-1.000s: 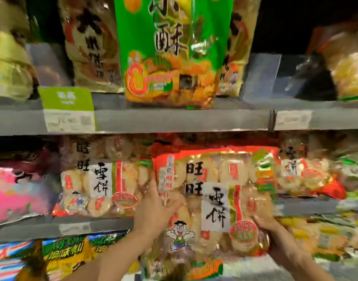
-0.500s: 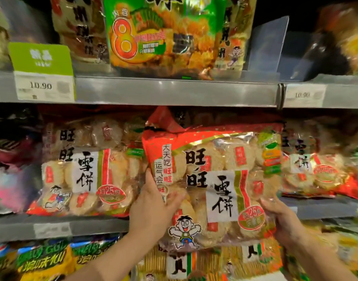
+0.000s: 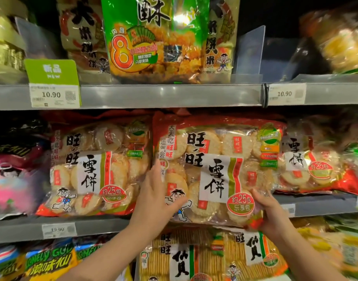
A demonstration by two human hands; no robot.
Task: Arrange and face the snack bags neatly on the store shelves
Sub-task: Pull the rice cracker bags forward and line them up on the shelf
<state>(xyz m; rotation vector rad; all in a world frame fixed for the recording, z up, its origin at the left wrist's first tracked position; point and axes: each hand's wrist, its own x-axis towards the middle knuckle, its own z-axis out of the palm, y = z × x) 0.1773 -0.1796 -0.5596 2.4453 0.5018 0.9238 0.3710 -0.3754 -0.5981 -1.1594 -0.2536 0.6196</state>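
Since half a second before, the rice cracker bag (image 3: 216,171) had risen and gone deeper onto the middle shelf (image 3: 93,226). Its top sat just under the upper shelf (image 3: 170,96) and its bottom overhung the front lip. It faced outward between a matching bag (image 3: 93,171) and a third bag (image 3: 316,169). The left hand (image 3: 155,197) pressed flat, fingers straight, against its left side. The right hand (image 3: 273,213) grasped its lower right corner.

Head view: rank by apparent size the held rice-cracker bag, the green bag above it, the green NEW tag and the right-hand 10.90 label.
1. held rice-cracker bag, though nearest the camera.
2. green bag, top cropped.
3. NEW tag.
4. right 10.90 label.
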